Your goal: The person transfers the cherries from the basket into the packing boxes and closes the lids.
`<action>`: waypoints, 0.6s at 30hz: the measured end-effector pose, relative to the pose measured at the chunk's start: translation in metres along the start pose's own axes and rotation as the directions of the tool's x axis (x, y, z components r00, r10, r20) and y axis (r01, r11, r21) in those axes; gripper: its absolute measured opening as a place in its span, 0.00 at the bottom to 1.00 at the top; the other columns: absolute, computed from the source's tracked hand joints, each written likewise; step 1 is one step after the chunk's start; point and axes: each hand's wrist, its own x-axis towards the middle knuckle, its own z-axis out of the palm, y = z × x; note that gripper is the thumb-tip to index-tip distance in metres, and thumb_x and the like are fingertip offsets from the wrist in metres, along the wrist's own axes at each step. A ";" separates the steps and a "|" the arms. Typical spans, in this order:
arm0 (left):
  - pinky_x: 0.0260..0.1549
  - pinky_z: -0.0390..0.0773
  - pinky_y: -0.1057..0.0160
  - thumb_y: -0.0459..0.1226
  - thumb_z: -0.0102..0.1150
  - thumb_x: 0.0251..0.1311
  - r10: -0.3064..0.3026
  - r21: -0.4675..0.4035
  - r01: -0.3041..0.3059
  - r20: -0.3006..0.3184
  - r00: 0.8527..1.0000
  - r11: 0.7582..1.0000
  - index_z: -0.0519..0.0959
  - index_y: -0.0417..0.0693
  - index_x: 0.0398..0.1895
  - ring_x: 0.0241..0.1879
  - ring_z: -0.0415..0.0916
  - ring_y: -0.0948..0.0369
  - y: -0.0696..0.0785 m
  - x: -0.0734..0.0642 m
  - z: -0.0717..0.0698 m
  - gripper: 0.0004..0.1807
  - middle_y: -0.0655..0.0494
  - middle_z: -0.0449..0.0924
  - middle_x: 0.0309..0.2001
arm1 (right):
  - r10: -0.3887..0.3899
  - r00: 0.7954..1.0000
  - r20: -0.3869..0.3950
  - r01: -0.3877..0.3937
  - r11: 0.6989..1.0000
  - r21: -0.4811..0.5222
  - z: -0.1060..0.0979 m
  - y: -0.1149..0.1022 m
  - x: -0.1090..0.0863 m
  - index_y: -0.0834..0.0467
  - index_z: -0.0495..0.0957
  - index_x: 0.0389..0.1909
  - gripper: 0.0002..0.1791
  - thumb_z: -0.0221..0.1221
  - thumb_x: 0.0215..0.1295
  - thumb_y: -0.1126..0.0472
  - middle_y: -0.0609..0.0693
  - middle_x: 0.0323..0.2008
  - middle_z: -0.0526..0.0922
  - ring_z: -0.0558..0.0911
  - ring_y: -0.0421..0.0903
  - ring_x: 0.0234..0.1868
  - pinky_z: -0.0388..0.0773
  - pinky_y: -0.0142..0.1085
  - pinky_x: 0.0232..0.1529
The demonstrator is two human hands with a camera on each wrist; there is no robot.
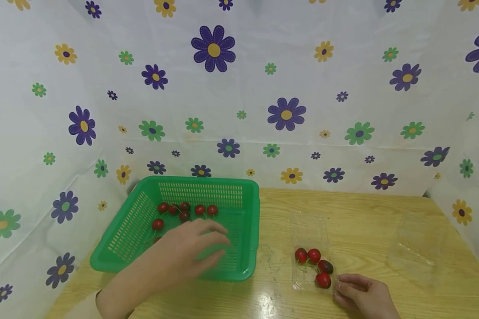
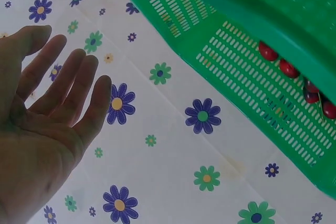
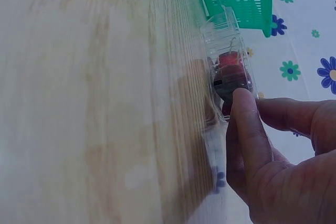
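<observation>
Step in hand looks like sorting cherries between basket and box; direction can't be proven from one moment. Left hand (image 1: 183,246), blurred in head view, hangs over the near side of the green basket (image 1: 257,230), fingers apart, nothing visible in it. Right hand (image 1: 363,294) has thumb and fingers together, pinching the near right corner of the clear box (image 1: 299,283), apparently to steady it.

Basket cherries (image 1: 157,224) lie in the left and far part of the basket, at least seven showing; the left forearm may hide more. Box cherries (image 1: 314,255): four, stems on, at the far and right of the box's near half; its lid (image 1: 309,223) lies folded back on the far side. Second clear box (image 1: 417,248) stands far right on the wooden table (image 1: 271,292), well apart.

If filling is the job, next move calls for left fingers down on one cherry or its stem, a light pinch, right hand keeping the box put.

Left wrist view gives the bare palm and spread fingers, which head view hides. Right wrist view gives the fingertips on the box end, cherries overlapping side-on; only head view separates all four and shows the second box clearly.
</observation>
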 end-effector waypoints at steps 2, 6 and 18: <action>0.44 0.86 0.63 0.37 0.72 0.60 -0.017 0.003 0.017 0.020 1.000 1.000 0.85 0.56 0.44 0.47 0.84 0.63 -0.004 0.001 -0.003 0.10 0.62 0.85 0.49 | 0.000 1.000 0.001 0.000 1.000 -0.001 0.000 0.000 0.000 0.76 0.77 0.55 0.19 0.65 0.65 0.71 0.54 0.32 0.89 0.90 0.50 0.34 0.89 0.38 0.39; 0.44 0.86 0.62 0.37 0.70 0.62 -0.032 0.011 0.031 0.051 0.998 0.999 0.85 0.55 0.45 0.47 0.83 0.63 -0.013 0.004 -0.006 0.09 0.62 0.85 0.49 | 0.003 1.000 0.003 -0.003 1.000 0.001 -0.001 0.000 0.000 0.75 0.77 0.55 0.19 0.65 0.65 0.71 0.53 0.33 0.89 0.90 0.50 0.34 0.89 0.38 0.39; 0.46 0.85 0.61 0.36 0.67 0.65 -0.145 0.016 0.144 0.141 0.979 0.989 0.85 0.54 0.48 0.49 0.83 0.61 -0.039 0.012 -0.017 0.09 0.61 0.84 0.50 | -0.004 1.000 0.017 0.004 1.000 -0.008 -0.002 0.000 0.000 0.76 0.77 0.55 0.20 0.66 0.64 0.71 0.53 0.33 0.89 0.90 0.49 0.34 0.88 0.38 0.39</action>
